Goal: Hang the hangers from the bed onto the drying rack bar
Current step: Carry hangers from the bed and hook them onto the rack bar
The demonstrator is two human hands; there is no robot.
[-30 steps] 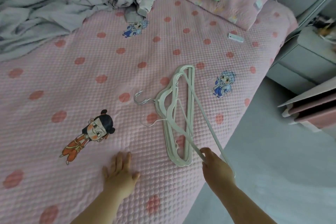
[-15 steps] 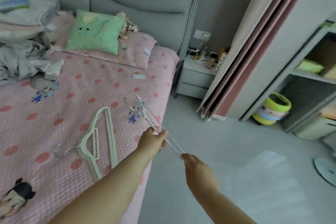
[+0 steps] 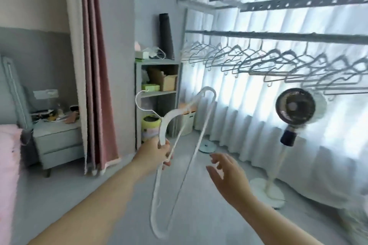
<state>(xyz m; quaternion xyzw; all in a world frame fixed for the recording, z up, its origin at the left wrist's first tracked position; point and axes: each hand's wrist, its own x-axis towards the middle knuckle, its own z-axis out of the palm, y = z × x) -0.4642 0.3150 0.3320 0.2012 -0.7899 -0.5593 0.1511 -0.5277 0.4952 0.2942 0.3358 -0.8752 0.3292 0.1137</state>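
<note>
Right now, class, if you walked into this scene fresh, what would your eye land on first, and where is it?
First, the white hanger in mid-frame, gripped by the left hand, its hook pointing left; the right hand is open beside it. Next, the drying rack bar at upper right, crowded with hangers against the bright curtain. A standing fan sits below it.

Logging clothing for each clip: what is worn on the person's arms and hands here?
Nothing visible. Both forearms are bare to the frame's edge, no sleeves showing. The left hand and right hand have no gloves, and no rings, watch or bracelets can be made out.
</note>
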